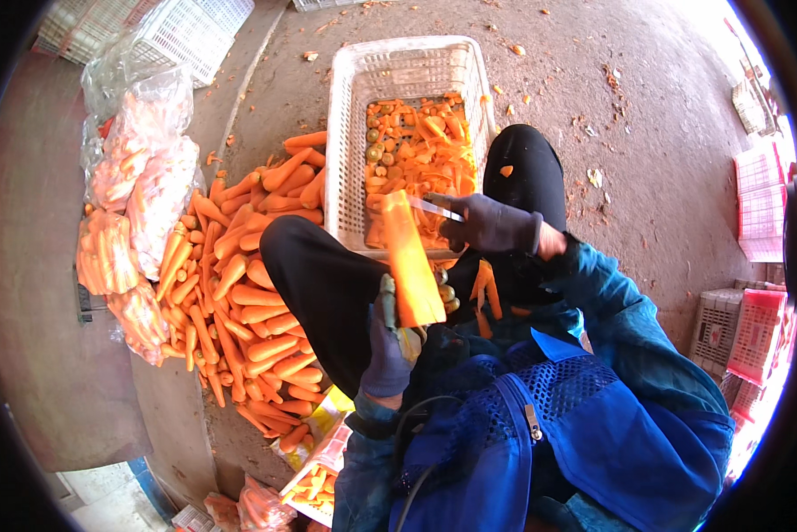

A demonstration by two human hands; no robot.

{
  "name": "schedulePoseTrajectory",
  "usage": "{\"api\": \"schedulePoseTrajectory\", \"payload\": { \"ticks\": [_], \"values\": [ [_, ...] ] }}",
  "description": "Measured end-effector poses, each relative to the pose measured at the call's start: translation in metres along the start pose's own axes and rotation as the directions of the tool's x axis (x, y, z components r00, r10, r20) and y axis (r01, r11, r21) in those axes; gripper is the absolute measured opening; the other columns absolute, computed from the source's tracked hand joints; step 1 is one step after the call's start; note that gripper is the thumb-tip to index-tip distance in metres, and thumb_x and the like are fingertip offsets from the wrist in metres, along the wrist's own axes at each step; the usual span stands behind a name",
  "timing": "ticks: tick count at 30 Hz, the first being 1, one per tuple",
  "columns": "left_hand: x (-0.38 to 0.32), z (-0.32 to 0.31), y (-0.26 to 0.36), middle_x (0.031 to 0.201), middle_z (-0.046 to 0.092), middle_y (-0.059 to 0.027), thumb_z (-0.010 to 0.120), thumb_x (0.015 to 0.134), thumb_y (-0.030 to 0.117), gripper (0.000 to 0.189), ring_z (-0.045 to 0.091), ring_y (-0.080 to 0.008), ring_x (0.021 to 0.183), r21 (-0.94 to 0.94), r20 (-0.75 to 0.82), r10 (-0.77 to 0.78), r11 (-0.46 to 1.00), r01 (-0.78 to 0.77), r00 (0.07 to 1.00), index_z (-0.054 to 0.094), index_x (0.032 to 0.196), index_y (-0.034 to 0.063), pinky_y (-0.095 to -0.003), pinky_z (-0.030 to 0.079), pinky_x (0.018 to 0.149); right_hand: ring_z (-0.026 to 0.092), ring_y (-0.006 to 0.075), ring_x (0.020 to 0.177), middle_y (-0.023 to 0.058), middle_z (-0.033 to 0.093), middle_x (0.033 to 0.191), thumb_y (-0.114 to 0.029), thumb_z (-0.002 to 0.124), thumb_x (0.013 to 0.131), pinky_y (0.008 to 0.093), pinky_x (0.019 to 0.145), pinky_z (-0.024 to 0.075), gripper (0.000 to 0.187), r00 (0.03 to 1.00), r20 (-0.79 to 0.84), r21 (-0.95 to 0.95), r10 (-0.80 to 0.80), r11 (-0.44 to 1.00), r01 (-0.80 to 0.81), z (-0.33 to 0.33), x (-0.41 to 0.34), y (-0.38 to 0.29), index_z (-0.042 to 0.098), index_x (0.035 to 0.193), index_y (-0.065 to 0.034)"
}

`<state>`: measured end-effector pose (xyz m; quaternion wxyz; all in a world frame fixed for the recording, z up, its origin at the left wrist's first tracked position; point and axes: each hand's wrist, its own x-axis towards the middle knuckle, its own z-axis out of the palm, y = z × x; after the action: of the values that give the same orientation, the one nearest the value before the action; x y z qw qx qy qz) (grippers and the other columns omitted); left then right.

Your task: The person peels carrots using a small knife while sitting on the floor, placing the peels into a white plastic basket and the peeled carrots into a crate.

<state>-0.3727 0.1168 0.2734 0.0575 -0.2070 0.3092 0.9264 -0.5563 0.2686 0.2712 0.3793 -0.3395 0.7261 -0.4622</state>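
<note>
My gloved left hand [395,332] grips a large carrot [411,266], its ends cut flat and its surface pared. A knife or peeler with a metal blade [435,208] is in my gloved right hand [491,223], its tip touching or close behind the carrot's upper end. Below both hands, between my knees, stands a white plastic crate [345,166]. Carrot peelings and cut ends [418,153] cover much of its bottom. A few strips of peel [486,292] lie on my lap. How the tool's handle is shaped is hidden in my fist.
A big heap of whole carrots [265,319] spreads over the floor at my left. Beyond it, clear plastic bags of carrots [149,179] lean by a flat board [46,266]. White crates [185,40] stand at upper left; pink and white crates [757,199] at right. Scraps dot the concrete floor [638,133].
</note>
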Motion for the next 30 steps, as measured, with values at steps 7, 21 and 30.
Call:
{"api": "schedulePoseTrajectory", "payload": {
  "ticks": [7, 21, 30],
  "values": [
    [0.002, -0.007, 0.005, 0.121, 0.057, -0.0175, 0.026, 0.102, 0.045, 0.055, 0.062, -0.0298, 0.104, -0.127, -0.091, 0.117, 0.984, -0.128, 0.989, 0.039, 0.133, 0.0015, -0.0401, 0.053, 0.088, 0.065, 0.0386, 0.075, 0.0213, 0.065, 0.089, -0.027, 0.065, 0.083, 0.0456, 0.06, 0.0516, 0.081, 0.988, 0.142, -0.421, -0.055, 0.9, 0.11, 0.034, -0.035, -0.037, 0.019, 0.145, -0.0048],
    [-0.001, -0.005, -0.008, 0.116, 0.058, -0.0131, 0.031, 0.101, 0.044, 0.051, 0.063, -0.0245, 0.097, -0.073, -0.16, 0.147, 0.984, -0.161, 0.976, 0.043, 0.13, 0.0039, -0.0359, 0.053, 0.083, 0.065, 0.0373, 0.068, 0.022, 0.064, 0.079, -0.029, 0.065, 0.082, 0.0441, 0.056, 0.0504, 0.084, 0.995, 0.095, -0.573, -0.014, 0.817, 0.066, 0.048, -0.028, -0.023, 0.017, 0.144, 0.0017],
    [-0.008, 0.009, -0.019, 0.12, 0.054, -0.0145, 0.033, 0.1, 0.048, 0.052, 0.059, -0.0258, 0.106, 0.177, -0.232, 0.369, 0.926, -0.335, 0.9, 0.038, 0.132, 0.0066, -0.0397, 0.049, 0.091, 0.064, 0.0376, 0.064, 0.0206, 0.064, 0.073, -0.027, 0.063, 0.083, 0.0448, 0.053, 0.0497, 0.079, 0.998, 0.056, -0.538, -0.027, 0.841, 0.053, 0.045, -0.031, -0.027, 0.019, 0.142, 0.003]
  ]
}}
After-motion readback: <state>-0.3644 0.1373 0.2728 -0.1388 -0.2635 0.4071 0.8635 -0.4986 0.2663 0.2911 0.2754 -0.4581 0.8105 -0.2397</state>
